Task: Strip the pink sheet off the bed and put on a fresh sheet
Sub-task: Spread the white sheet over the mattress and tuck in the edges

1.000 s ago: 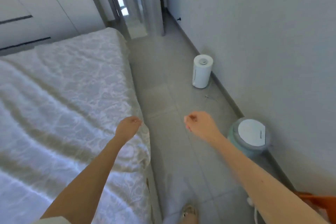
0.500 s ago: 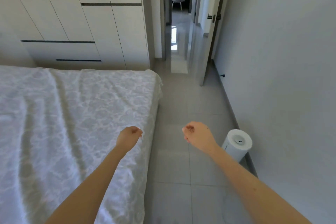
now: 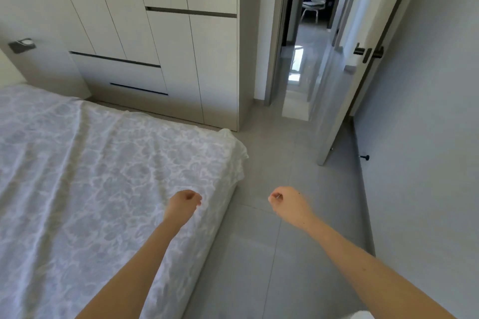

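A white sheet point(image 3: 98, 189) with a pale floral pattern covers the bed on the left, lying in shallow wrinkles, its far corner point(image 3: 233, 147) hanging loose over the mattress. No pink sheet is in view. My left hand point(image 3: 184, 203) hovers over the bed's right edge, fingers curled into a fist, holding nothing. My right hand point(image 3: 287, 202) is held out over the grey floor tiles beside the bed, also curled shut and empty.
A tall white wardrobe point(image 3: 166, 33) with drawers stands beyond the foot of the bed. An open door point(image 3: 363, 65) leans against the right wall, leading to a hallway point(image 3: 298, 72). A grey tiled aisle point(image 3: 280, 241) runs between the bed and the wall.
The view has lifted and swung left toward the wardrobe and doorway. The white cylinder and round device by the wall have left the view. Both hands stay curled in front.
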`<state>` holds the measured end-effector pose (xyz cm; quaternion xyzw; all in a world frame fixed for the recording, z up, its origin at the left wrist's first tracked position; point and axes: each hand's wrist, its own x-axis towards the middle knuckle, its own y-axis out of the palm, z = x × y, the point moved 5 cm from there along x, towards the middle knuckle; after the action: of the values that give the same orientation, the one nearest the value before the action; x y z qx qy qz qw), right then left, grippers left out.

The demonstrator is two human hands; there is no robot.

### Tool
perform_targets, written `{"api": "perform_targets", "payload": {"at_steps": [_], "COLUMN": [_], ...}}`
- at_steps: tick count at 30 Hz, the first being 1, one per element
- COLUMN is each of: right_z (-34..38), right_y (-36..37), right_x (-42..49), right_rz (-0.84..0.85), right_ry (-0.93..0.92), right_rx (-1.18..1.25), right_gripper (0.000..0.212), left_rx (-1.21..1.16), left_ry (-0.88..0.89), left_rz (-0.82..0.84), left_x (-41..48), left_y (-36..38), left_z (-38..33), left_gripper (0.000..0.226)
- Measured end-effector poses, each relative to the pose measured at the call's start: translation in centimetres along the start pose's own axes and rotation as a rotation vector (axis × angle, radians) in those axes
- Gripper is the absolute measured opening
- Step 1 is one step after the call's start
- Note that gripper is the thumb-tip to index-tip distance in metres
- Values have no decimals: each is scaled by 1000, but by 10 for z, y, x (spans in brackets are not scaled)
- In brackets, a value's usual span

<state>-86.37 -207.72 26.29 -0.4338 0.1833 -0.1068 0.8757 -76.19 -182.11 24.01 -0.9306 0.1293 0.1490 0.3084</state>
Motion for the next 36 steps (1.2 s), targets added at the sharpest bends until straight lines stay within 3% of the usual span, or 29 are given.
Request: {"api": "perform_targets", "payload": {"at_steps": [9, 15, 21, 30, 36], "right_z": [-31, -36, -7, 7, 19], "right_y": [-24, -18, 19, 131, 217], "right_x": [269, 471, 646, 838, 926], "right_rz": [146, 223, 408, 810, 965], "right_ry": [-75, -18, 1, 36, -172], "right_rx": [-176, -156, -139, -216, -426], "right_gripper": [26, 33, 38, 72, 89], "left_rx": [-194, -299, -341, -520, -682], "left_ry": [-180, -350, -536, -903, -1151], "left_rz": [-163, -152, -195, -351, -608], "left_x": [201, 385, 532, 624, 653], "left_y": [44, 85, 106, 172, 238], "left_z": [-58, -73, -79, -49, -37], "left_gripper": [23, 23, 28, 26, 30]}}
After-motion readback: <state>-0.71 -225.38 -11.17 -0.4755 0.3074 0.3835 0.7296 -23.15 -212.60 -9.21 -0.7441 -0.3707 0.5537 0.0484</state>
